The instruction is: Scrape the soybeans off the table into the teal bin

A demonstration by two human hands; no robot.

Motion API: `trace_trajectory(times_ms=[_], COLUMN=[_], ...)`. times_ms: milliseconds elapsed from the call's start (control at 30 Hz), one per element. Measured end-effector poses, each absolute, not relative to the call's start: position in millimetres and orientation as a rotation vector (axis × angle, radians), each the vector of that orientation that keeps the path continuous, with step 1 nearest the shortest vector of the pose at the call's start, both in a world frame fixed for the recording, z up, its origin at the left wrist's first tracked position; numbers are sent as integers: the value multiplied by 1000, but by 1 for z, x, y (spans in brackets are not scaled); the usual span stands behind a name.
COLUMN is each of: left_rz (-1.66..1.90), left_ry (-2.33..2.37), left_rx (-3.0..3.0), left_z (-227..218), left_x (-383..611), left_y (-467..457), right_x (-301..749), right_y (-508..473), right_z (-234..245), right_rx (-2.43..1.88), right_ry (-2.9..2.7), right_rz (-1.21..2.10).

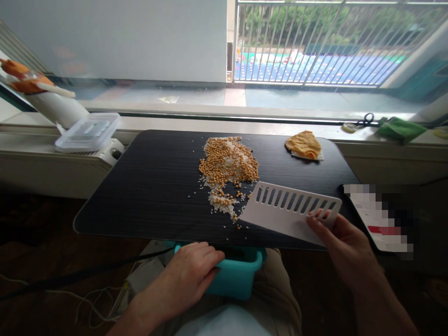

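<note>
- The fingers of my right hand are closed around the 4 o'clock end of a white slotted scraper, my thumb flat over its upper face beside the slots.
- From that grip the scraper stretches out over the tabletop toward 9 to 10 o'clock.
- Its long axis runs from about 10 to 4 o'clock, with the slots in a row along the 12 o'clock edge and the free end at the loose grains.
- The tan beans and white rice lie heaped together, from 9 to 11 o'clock of that free end.
- My left hand has hold of the rim of a teal tub at 6 o'clock, below the tabletop's edge.
- At 3 to 4 o'clock, a flat item shows a red patch; its writing is pixelated.
- At 1 o'clock lies a yellow cloth.
</note>
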State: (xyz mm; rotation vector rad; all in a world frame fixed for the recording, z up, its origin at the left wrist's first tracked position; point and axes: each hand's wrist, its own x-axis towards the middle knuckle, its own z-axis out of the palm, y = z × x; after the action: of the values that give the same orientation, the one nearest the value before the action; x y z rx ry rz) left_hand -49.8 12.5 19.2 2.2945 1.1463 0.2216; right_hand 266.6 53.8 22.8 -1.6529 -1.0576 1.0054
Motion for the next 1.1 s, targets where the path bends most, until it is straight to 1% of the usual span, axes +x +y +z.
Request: trace_trajectory(times_ms=[200, 367, 600, 867, 1100], left_rz=[204, 186, 219, 228, 223], left_ry=[1147, 1142, 1149, 1142, 1153], left_rx=[2301, 2313, 2308, 2318, 2321], left_z=[19, 19, 18, 17, 16], left_x=[-51, -51, -50, -51, -52], left_y=[11, 11, 12, 12, 11], right_x=[262, 263, 261, 264, 251], right_y=[49, 56, 63, 63, 65], right_z=[27, 24, 24, 24, 24], right_rx=[-1612, -1605, -1589, -1590, -1547], right_ry=[-1057, -1039, -1124, -1083, -1129], right_rz=[1096, 1017, 1035, 1021, 1079])
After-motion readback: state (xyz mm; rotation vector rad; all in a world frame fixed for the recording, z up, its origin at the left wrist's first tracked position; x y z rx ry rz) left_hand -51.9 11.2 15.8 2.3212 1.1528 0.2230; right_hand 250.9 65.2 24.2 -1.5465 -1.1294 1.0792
